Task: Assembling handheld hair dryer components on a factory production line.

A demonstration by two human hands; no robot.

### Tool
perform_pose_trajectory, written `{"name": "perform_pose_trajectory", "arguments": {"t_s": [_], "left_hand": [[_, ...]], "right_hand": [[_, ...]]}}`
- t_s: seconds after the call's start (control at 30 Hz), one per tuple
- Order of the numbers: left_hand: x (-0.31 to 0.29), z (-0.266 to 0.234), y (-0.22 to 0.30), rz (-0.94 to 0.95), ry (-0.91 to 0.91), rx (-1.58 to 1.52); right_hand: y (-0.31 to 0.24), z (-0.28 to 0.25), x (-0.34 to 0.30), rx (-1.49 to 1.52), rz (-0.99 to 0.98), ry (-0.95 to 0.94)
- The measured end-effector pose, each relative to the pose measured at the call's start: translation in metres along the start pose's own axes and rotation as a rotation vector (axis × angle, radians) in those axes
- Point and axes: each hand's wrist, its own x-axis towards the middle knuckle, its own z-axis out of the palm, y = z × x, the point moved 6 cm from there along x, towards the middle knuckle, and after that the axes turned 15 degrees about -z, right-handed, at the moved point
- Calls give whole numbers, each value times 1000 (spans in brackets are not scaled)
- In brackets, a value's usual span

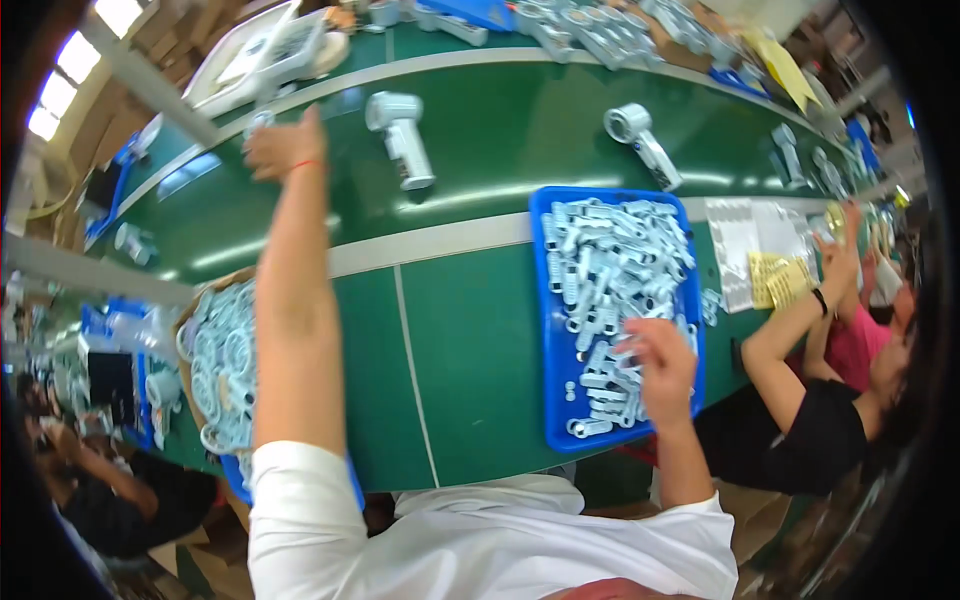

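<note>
From the head camera, we see our left hand (285, 150) stretched far forward over the green conveyor belt (510, 130), its fingers bent and its thumb raised, with a red string round the wrist. Just beyond the fingers shows a small pale device (260, 122), partly hidden, so we cannot tell whether the hand has hold of it or only reaches it. Our right hand (663, 360) hangs over the lower right part of a blue tray (551, 390), fingers loosely curled and blurred; we cannot tell whether they pinch anything. Beneath and around it, the tray holds a heap of pale blue handle parts (620, 260), slim, elongated and glossy, many with ribbed or slotted faces, some showing dark ends, all lying at mixed angles and thickest toward the far side. On the belt between our hands we see a grey-white handheld device (400, 140) with a round, drum-like head and a straight handle, and farther right a similar device (642, 145) whose head shows an open ring. Beside our left forearm, a carton (184, 318) is filled with pale blue ring-shaped parts (225, 350). To our right, a co-worker (815, 420) in black sits at the same bench.
</note>
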Motion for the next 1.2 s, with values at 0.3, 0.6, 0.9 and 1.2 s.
{"name": "perform_pose_trajectory", "arguments": {"t_s": [0.3, 0.6, 0.9, 1.2], "left_hand": [[98, 59, -57, -152, -459, -736], [-84, -188, -49, 5, -1078, -2016], [-247, -197, -277, 84, -1470, -947], [-254, -187, -279, 448, -1481, -863]], "right_hand": [[-69, 165, -67, 210, -385, -581], [-57, 145, -71, -550, -671, -737], [-43, 124, -59, 631, 323, -408], [-44, 135, -76, 493, 329, -279]]}}
